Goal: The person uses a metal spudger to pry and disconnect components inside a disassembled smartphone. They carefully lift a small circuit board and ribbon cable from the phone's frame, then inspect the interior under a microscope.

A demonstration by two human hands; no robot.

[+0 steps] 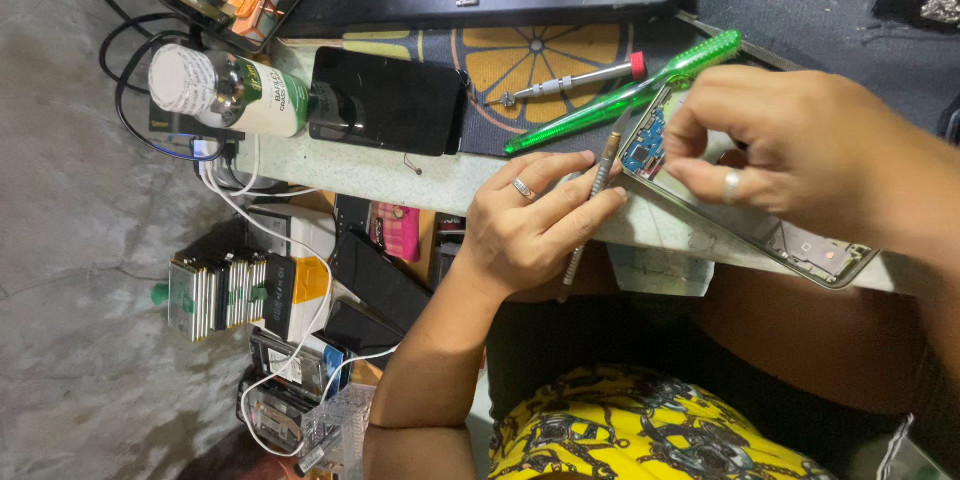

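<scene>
Phone frame [800,240] (opened) lies under right hand [790,145], beside left hand [530,225].

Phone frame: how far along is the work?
Done: phone frame lies open, blue board exposed. In hand: left hand holds a thin metal tool at its edge; right hand fingers the board. Left: board still seated; screwdriver and green brush lie unused.

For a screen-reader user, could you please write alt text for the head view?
A left hand holds a thin metal tool at an opened phone frame, which the right hand steadies. A green toothbrush lies nearby.
</scene>
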